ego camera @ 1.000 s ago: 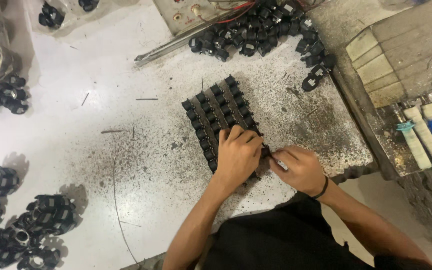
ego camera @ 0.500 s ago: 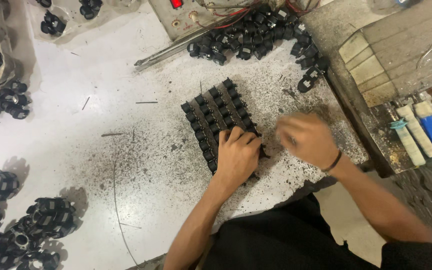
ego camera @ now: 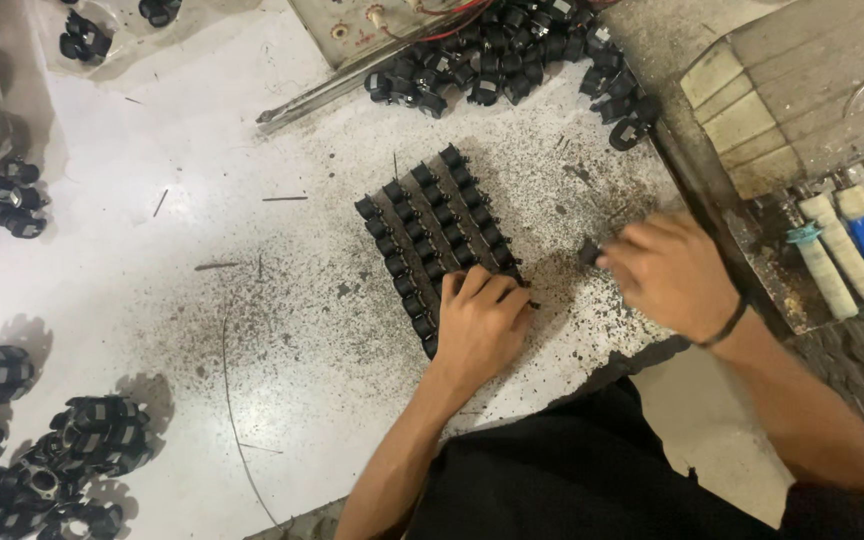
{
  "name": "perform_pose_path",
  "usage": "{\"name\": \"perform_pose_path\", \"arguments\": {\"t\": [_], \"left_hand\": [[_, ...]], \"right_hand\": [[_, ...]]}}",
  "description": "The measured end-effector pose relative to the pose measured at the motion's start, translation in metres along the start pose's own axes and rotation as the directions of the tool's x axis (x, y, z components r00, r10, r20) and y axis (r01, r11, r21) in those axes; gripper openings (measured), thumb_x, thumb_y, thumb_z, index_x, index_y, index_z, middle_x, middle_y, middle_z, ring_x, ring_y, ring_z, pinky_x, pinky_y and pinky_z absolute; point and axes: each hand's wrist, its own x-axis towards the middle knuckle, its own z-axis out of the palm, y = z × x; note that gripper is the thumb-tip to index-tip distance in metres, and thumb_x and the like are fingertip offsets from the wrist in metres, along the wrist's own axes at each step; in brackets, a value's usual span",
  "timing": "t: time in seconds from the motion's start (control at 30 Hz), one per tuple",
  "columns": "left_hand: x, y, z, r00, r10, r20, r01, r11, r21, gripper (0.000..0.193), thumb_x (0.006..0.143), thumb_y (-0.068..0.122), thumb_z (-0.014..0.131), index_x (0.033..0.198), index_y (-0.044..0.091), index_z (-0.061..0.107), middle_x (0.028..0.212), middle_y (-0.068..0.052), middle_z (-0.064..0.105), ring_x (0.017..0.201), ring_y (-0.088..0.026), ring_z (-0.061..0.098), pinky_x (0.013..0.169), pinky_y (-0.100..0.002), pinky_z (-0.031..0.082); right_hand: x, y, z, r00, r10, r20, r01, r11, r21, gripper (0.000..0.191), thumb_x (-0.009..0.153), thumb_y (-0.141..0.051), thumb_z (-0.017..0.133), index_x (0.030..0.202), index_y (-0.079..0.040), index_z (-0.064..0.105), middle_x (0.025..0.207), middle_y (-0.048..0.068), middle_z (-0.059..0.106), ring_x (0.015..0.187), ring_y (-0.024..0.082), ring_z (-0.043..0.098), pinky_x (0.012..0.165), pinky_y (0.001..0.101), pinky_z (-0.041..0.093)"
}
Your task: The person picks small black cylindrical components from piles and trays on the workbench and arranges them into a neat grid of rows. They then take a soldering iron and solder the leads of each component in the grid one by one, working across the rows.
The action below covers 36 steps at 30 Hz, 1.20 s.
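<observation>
Right hand (ego camera: 667,275) has swung back from the far pile since half a second ago, fingers pinching one small black part (ego camera: 589,252). It looks light and rigid, best nipped by its sides. Left hand (ego camera: 479,325) presses flat, fingers together, on the near end of the part rack (ego camera: 432,225) mid-bench (ego camera: 202,250); loose pile (ego camera: 512,55) sits far.

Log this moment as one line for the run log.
left hand: pressing on near end of black parts block | right hand: blurred, small dark piece at fingertips | surface: white table
</observation>
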Motion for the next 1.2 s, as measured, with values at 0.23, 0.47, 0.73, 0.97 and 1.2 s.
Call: {"name": "perform_pose_path", "arguments": {"t": [0.23,0.47,0.73,0.97,1.2], "left_hand": [[0.0,0.0,-0.002,0.998,-0.046,0.038,0.046,0.999,-0.018,0.011,0.079,0.009,0.076,0.09,0.012,0.075,0.097,0.001,0.071,0.097,-0.021,0.06,0.087,-0.042,0.043],[0.005,0.009,-0.007,0.999,-0.01,0.053,0.008,0.999,0.043,0.009,0.079,0.008,0.073,0.087,0.01,0.074,0.094,-0.002,0.069,0.096,-0.024,0.059,0.086,-0.043,0.043],[0.022,-0.008,-0.024,0.996,0.049,0.079,-0.053,0.998,0.046,0.004,0.082,0.009,0.071,0.085,0.009,0.073,0.096,-0.003,0.07,0.097,-0.025,0.061,0.085,-0.045,0.046],[0.11,-0.111,-0.015,0.987,-0.129,-0.094,0.143,0.976,0.163,0.018,0.09,0.014,0.068,0.105,0.006,0.073,0.101,-0.01,0.072,0.098,-0.034,0.066,0.084,-0.05,0.048],[0.111,-0.147,0.006,0.985,-0.174,0.018,0.173,0.983,0.056,0.027,0.087,0.01,0.066,0.113,0.007,0.073,0.103,-0.01,0.072,0.104,-0.033,0.067,0.093,-0.05,0.049]], "right_hand": [[-0.027,-0.081,0.031,0.954,-0.026,-0.298,0.152,0.9,0.408,0.015,0.08,-0.018,0.082,0.083,-0.005,0.075,0.083,0.005,0.072,0.074,0.021,0.067,0.069,0.0369,0.051],[-0.01,-0.073,0.023,0.969,-0.06,-0.239,0.116,0.968,0.224,0.014,0.074,-0.012,0.082,0.068,-0.008,0.07,0.067,0.005,0.064,0.064,0.021,0.063,0.068,0.0386,0.05],[0.059,0.06,0.006,0.941,-0.084,-0.327,-0.099,0.857,-0.505,0.032,0.077,-0.014,0.074,0.109,-0.011,0.079,0.115,0.005,0.067,0.108,0.025,0.067,0.097,0.0464,0.046],[0.113,0.034,0.04,0.969,0.073,-0.234,-0.014,0.97,0.244,0.011,0.092,-0.016,0.08,0.098,-0.007,0.079,0.093,0.01,0.074,0.08,0.03,0.069,0.072,0.0393,0.054],[0.18,0.007,0.066,0.984,0.097,-0.148,-0.048,0.951,0.305,0.018,0.09,-0.024,0.082,0.093,-0.006,0.079,0.09,0.012,0.075,0.073,0.029,0.07,0.066,0.0372,0.054]]}}
